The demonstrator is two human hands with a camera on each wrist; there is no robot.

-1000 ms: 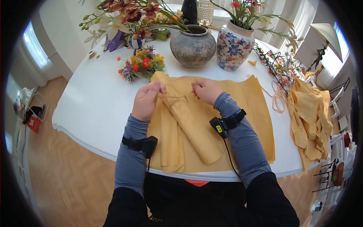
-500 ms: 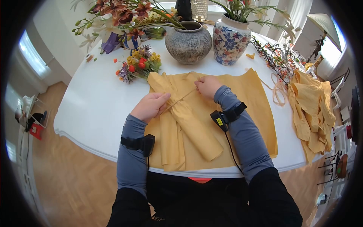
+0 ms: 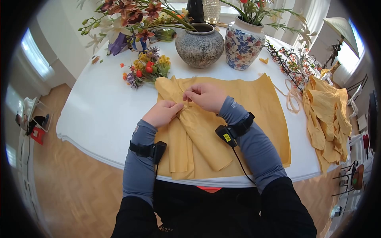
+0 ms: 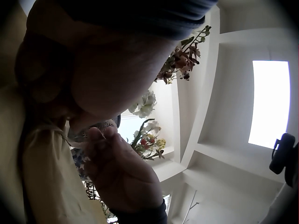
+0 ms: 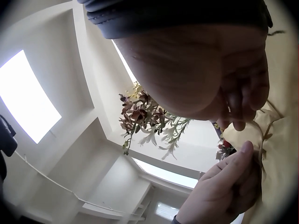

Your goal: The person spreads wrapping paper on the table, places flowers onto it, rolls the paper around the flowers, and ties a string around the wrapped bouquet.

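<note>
A bundle of yellow-brown wrapping paper [image 3: 206,146], rolled and gathered at its upper part, lies on a flat sheet of the same paper [image 3: 258,119]. At the gathered part my left hand [image 3: 162,113] pinches a thin pale ribbon [image 4: 74,143] between thumb and fingers. Just above and to the right, my right hand [image 3: 207,96] pinches the ribbon with its fingertips, close to the left fingertips. In the right wrist view the ribbon crosses the paper beside the left thumb [image 5: 246,148]. Part of the ribbon is hidden behind the fingers.
A bunch of small flowers [image 3: 147,68] lies beyond the paper. Behind stand a grey vase [image 3: 199,47] and a blue-patterned vase [image 3: 245,45]. At right are crumpled paper [image 3: 327,119], a loose ribbon loop [image 3: 293,101] and berry branches [image 3: 291,59] on the white table [image 3: 99,115].
The ribbon was stretched taut between my hands half a second ago. Since then my right hand has moved left toward the left hand, and the left hand has shifted slightly right.
</note>
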